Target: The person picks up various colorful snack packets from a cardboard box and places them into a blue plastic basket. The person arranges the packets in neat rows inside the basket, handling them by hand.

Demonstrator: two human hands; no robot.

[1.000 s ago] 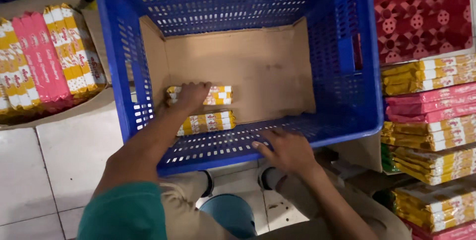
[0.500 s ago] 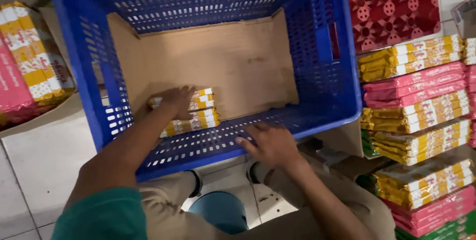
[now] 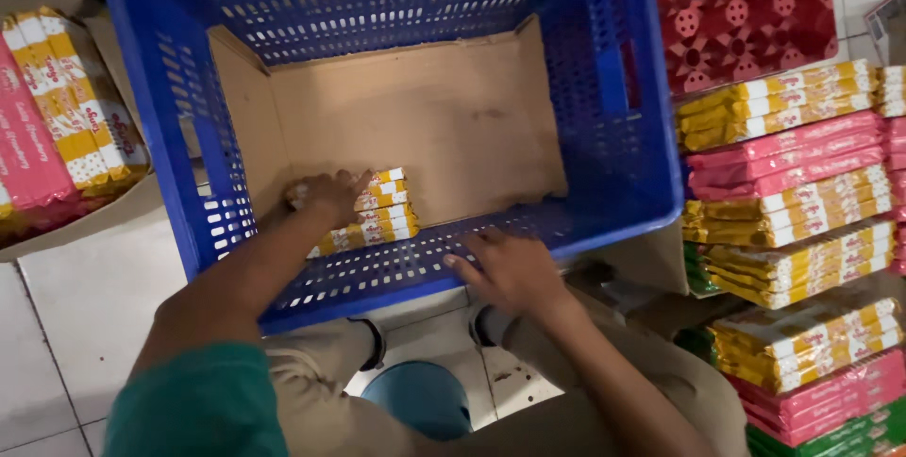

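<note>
At the far left, a cardboard box (image 3: pixel 90 216) holds upright yellow and pink snack packs (image 3: pixel 66 127), well apart from the hands. Next comes a blue plastic crate (image 3: pixel 623 89) with perforated walls, lined with a brown cardboard sheet (image 3: pixel 444 127) across its bottom and left side. In the crate's near left corner lie two yellow-and-white snack packs (image 3: pixel 382 212), one beside the other, against the near wall. The left hand (image 3: pixel 326 198) reaches over the near wall into the crate and rests flat on the left ends of those packs, fingers together and pressing down rather than pinching. Further right, the right hand (image 3: pixel 510 268) lies on the outside of the crate's near rim, fingers spread and bent over the edge, holding nothing else. Below the crate, the person's knees and a round blue stool (image 3: pixel 420 400) show above the white tiled floor (image 3: pixel 85 297). At the right, stacked yellow, pink and green snack packs (image 3: pixel 793 202) stand just beside the crate, with a red patterned package (image 3: pixel 746 4) beyond them
</note>
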